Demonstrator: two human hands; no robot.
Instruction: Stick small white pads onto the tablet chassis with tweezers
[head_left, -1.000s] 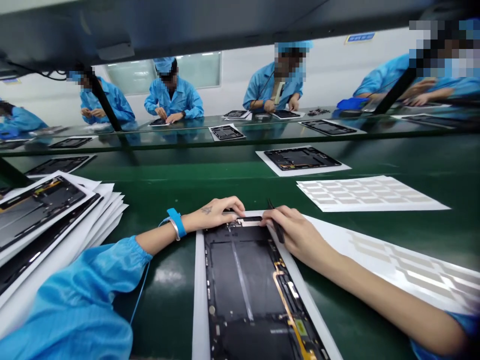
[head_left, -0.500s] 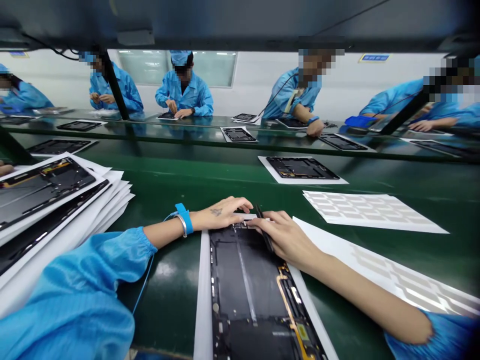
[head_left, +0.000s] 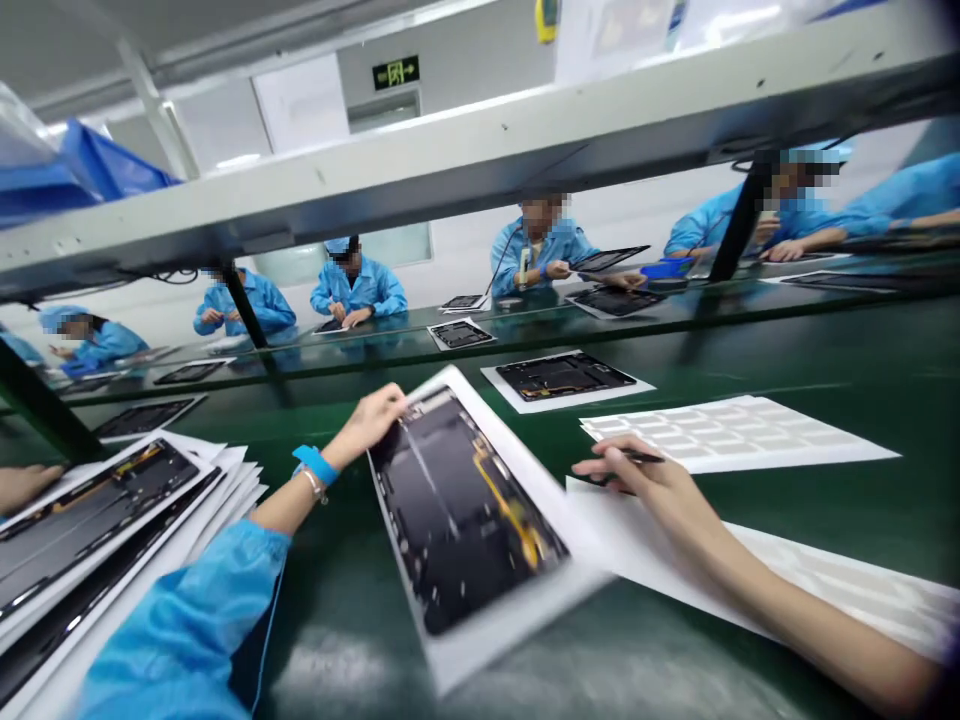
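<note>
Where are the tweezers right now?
In the head view, the black tweezers are pinched in the right hand, to the right of the tablet panel and just over the white label sheet.

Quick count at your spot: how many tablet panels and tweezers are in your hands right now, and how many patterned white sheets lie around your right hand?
Tablet panel: 1
Tweezers: 1
Patterned white sheets: 2
Total: 4
</note>
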